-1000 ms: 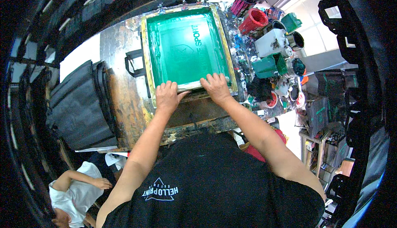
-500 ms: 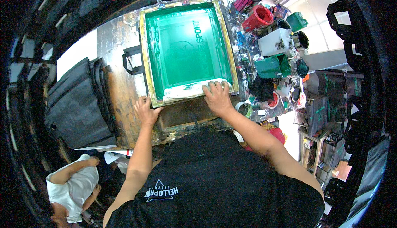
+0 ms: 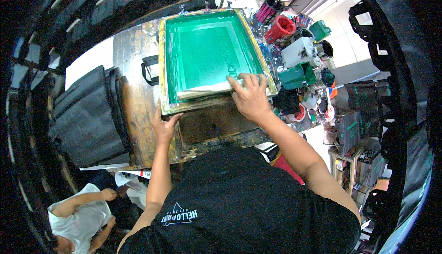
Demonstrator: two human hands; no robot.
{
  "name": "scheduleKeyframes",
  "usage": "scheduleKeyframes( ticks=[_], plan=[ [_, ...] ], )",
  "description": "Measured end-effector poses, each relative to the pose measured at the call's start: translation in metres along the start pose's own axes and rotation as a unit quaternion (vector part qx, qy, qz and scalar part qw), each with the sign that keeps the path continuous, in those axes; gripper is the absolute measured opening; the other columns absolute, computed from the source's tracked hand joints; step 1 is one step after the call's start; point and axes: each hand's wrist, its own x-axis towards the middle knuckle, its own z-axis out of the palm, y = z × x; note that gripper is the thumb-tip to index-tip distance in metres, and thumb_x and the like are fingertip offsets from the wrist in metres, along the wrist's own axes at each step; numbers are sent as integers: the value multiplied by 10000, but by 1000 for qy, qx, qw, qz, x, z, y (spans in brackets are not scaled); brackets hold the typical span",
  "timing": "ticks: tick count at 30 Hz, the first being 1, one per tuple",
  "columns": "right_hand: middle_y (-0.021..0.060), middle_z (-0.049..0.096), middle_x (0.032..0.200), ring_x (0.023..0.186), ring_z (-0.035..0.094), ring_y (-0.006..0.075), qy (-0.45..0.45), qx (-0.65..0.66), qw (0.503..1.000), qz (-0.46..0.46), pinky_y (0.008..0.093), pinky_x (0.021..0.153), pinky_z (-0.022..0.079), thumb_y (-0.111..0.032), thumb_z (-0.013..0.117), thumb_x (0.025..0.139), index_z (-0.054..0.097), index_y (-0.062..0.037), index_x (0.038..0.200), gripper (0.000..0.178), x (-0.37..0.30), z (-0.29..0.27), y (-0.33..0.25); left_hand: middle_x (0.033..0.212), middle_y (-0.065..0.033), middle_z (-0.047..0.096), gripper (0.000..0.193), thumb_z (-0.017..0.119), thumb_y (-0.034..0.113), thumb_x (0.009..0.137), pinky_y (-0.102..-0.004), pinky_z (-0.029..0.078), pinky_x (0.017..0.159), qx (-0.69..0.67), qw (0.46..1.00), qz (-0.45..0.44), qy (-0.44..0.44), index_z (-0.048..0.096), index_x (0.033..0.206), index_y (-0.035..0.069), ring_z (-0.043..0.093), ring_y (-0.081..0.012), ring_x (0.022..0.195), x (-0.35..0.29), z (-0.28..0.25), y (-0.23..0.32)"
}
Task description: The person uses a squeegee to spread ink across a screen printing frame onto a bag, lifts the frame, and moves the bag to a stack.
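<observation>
A screen-printing frame (image 3: pixel 162 56) with yellowish, ink-stained edges lies on the table before me, its mesh coated in green ink (image 3: pixel 198 51). Dark lettering shows through the mesh. Across the near end of the screen rests a long pale squeegee (image 3: pixel 202 90), and my right hand (image 3: pixel 253 99) grips its right end. My left hand (image 3: pixel 164 127) holds the frame's near left corner, thumb along the near edge and fingers up the side. A black bag handle (image 3: pixel 149 70) sticks out from beneath the frame on the left. The rest of that bag is hidden.
Black bags (image 3: pixel 87 111) are stacked at the left. Along the right stand a red bucket (image 3: pixel 280 29), a white jug (image 3: pixel 297 51) and green ink containers (image 3: pixel 292 77). Clamps (image 3: pixel 207 7) hold the frame's far edge. A person in a white shirt (image 3: pixel 76 212) is at the lower left.
The frame's near edge has risen, baring more brown board below it. My right hand and the squeegee have come up with it; my left hand keeps its corner.
</observation>
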Motion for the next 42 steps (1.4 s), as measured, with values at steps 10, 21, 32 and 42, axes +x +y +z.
scheduleKeyframes(
  ticks=[10, 21, 32, 42],
  plan=[
    [101, 671, 917, 930, 634, 302, 241, -109, 963, -48, 521, 878, 385, -619, 691, 824, 706, -147, 1051, 524, 153, -72, 45, 1053, -28, 619, 600, 794, 209, 921, -270, 466, 784, -96, 981, 120, 116, 537, 1420, -2, 533, -115, 835, 113, 17, 166],
    [135, 717, 982, 1002, 673, 318, 250, -121, 960, -44, 500, 879, 427, -627, 620, 908, 748, -133, 1077, 538, 229, -102, 60, 1317, -384, 483, 909, 799, 395, 856, -547, 395, 1079, 371, 919, -134, 14, 370, 1468, -122, 489, -518, 1228, 43, 34, -52],
    [154, 713, 999, 995, 675, 336, 233, -104, 967, -14, 500, 899, 438, -621, 608, 911, 739, -125, 1103, 548, 250, -111, 58, 966, -282, 700, 365, 766, 179, 862, -506, 518, 842, 240, 965, -99, -36, 647, 1095, -76, 674, -457, 955, 55, 33, -68],
    [142, 714, 1049, 1042, 659, 336, 231, -117, 966, -20, 491, 906, 436, -624, 585, 929, 724, -119, 1138, 564, 241, -103, 71, 771, -39, 685, 231, 669, 181, 976, -290, 512, 532, -14, 996, -86, -2, 688, 1067, -31, 607, -108, 603, 127, -47, 101]
  ],
)
